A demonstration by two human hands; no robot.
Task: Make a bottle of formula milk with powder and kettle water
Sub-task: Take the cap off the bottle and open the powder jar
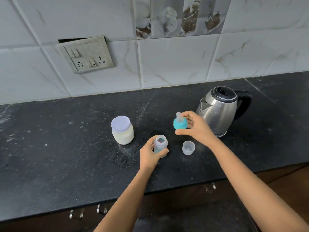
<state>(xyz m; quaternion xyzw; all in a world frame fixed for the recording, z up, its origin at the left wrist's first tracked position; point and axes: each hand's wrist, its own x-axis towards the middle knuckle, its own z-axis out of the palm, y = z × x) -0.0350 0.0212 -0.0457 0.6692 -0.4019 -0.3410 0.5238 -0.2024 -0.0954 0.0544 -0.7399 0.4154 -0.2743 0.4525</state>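
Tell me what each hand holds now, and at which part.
The left hand holds the open bottle around its body. The right hand holds the teal teat ring by its rim, lifted off the bottle.

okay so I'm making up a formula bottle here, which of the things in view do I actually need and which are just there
Needed: bottle in your left hand; teal teat ring in your right hand; powder jar; kettle; clear cap on the counter.

Just there: wall switchboard; drawer handles below.
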